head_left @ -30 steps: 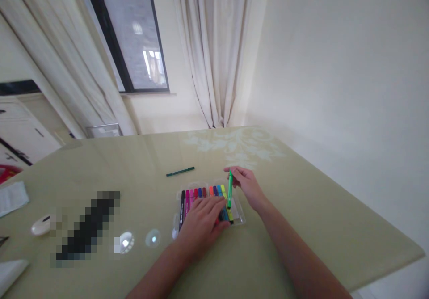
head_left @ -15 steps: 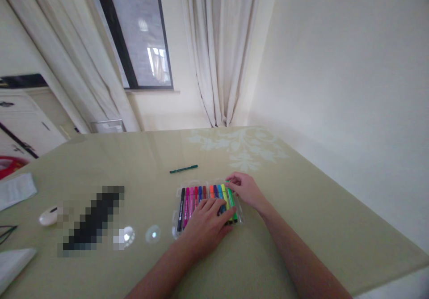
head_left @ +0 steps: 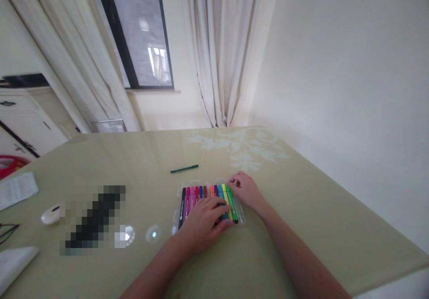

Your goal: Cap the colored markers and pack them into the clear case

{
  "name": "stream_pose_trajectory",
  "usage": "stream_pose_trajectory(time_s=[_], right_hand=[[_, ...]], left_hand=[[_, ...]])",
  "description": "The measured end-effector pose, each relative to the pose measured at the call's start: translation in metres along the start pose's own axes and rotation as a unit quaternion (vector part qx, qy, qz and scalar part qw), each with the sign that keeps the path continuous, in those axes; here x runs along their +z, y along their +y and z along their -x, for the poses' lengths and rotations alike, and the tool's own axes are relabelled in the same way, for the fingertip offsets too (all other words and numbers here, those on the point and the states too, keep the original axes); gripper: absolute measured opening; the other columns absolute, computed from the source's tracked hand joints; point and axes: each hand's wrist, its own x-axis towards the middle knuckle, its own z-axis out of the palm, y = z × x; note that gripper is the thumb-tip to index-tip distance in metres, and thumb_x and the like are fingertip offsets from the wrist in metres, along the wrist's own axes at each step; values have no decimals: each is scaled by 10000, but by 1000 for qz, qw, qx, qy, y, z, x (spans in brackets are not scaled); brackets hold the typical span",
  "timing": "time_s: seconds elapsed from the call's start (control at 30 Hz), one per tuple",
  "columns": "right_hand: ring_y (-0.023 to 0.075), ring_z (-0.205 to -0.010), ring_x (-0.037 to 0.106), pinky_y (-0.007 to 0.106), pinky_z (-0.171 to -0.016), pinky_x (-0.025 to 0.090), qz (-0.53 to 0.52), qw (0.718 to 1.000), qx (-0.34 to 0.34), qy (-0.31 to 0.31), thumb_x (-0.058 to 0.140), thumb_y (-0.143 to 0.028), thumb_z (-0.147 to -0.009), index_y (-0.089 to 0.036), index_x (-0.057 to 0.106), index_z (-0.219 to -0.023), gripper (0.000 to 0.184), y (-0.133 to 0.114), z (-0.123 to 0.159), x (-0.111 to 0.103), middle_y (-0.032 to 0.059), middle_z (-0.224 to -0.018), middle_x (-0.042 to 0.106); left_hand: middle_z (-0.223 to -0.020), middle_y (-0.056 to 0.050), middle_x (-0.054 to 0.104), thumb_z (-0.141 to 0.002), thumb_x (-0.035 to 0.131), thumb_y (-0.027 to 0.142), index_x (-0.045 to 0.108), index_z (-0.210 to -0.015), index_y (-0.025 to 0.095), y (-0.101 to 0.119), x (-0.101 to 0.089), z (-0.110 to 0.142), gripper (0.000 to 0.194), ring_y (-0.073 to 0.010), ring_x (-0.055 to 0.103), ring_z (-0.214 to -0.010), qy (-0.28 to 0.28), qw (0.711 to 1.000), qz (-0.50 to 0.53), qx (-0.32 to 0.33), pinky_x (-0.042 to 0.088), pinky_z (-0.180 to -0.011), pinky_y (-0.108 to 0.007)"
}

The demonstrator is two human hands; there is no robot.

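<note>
A clear plastic marker case (head_left: 241,220) lies open on the table, with a row of coloured markers in each half. My left hand (head_left: 205,216) rests palm down across the lower part of the markers, fingers spread, hiding several barrels. At the case's upper right corner, my right hand (head_left: 246,188) has its fingers curled together at the cap end of the bright green marker (head_left: 233,206), which lies in the right half beside a yellow marker (head_left: 225,191). The exact grip of those fingertips is partly hidden. Beyond the case lies a loose dark green marker (head_left: 184,169).
The case rests on a pale green table (head_left: 301,191). To the left are a white mouse (head_left: 50,215), a blurred-out dark object (head_left: 95,218), a folded white cloth or paper (head_left: 20,189), a cable (head_left: 8,233) and a white slab (head_left: 15,265). A wall (head_left: 351,89) borders the right side.
My left thumb and fingers have drawn slightly left off the lower end of the bright green marker, showing more of it. My right hand stays by its cap, with only a small shift.
</note>
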Motion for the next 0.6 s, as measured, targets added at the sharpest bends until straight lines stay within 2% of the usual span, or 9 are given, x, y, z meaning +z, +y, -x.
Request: stream_pose_trajectory(time_s=[0.03, 0.1, 0.17, 0.2, 0.23, 0.3, 0.4, 0.5, 0.6], right_hand=[[138, -722, 562, 275, -713, 429, -3, 1000, 2, 0, 655, -234, -915, -174, 725, -819, 133, 0, 0, 0, 27, -857, 619], [137, -721, 560, 273, -706, 424, -4, 1000, 2, -2, 644, -230, -921, -174, 725, -833, 132, -1, 0, 0, 27, -858, 620], [141, -733, 560, 277, -711, 418, 0, 1000, 1, -1, 642, -230, -926, -173, 725, -847, 129, -3, 2, 0, 31, -870, 624], [144, -740, 560, 279, -716, 416, 4, 1000, 0, 0, 643, -229, -927, -173, 725, -851, 125, -4, 2, 1, 33, -875, 627], [145, -745, 561, 281, -721, 414, 7, 1000, -1, 1, 643, -224, -928, -173, 722, -854, 119, -4, 3, 1, 34, -876, 629], [146, -748, 562, 282, -728, 413, 11, 1000, -5, -2, 644, -209, -926, -172, 715, -856, 107, -6, 4, 1, 36, -876, 634], [148, -757, 570, 279, -731, 417, 9, 1000, -12, -9, 644, -196, -925, -169, 712, -865, 94, -7, 4, 2, 40, -888, 648], [148, -761, 576, 277, -736, 425, 8, 1000, -13, -12, 645, -194, -925, -168, 715, -870, 92, -8, 4, 1, 43, -899, 659], [146, -752, 577, 280, -735, 426, 14, 1000, -12, -10, 645, -193, -924, -169, 715, -865, 95, -9, 3, 2, 44, -899, 663]], left_hand=[[-1270, -63, 685, -1051, 474, 420, 666, -1297, 283, -8, -6, -1, 341, -224, 626, -1169, 19, 999, 36, -19, 506, -1026, -408], [-1267, -74, 695, -1080, 373, 383, 673, -1291, 246, -32, -17, -2, 391, -204, 630, -1180, 94, 990, 68, -82, 499, -1056, -385], [-1346, -89, 666, -1077, 339, 345, 651, -1329, 223, -63, -25, 2, 420, -225, 591, -1264, 187, 969, 14, -158, 443, -1133, -435], [-1431, -97, 617, -1071, 323, 316, 610, -1388, 219, -80, -27, 5, 439, -248, 539, -1339, 207, 959, -33, -192, 403, -1166, -478], [-1513, -98, 554, -1062, 318, 297, 563, -1444, 221, -95, -28, 8, 460, -274, 477, -1408, 205, 949, -77, -226, 374, -1181, -517], [-1612, -106, 438, -1060, 314, 322, 431, -1550, 205, -121, -27, 16, 517, -314, 372, -1494, 163, 939, -120, -278, 342, -1186, -568], [-1628, -116, 413, -1069, 276, 355, 353, -1589, 169, -140, -23, 21, 557, -314, 352, -1504, 112, 937, -134, -303, 315, -1202, -562], [-1547, -134, 507, -1054, 300, 330, 417, -1551, 155, -141, -23, 20, 540, -316, 460, -1406, 108, 932, -154, -311, 373, -1160, -525], [-1310, -141, 641, -1017, 395, 351, 625, -1353, 165, -138, -28, 19, 447, -314, 571, -1222, 124, 926, -168, -314, 459, -1061, -475]])
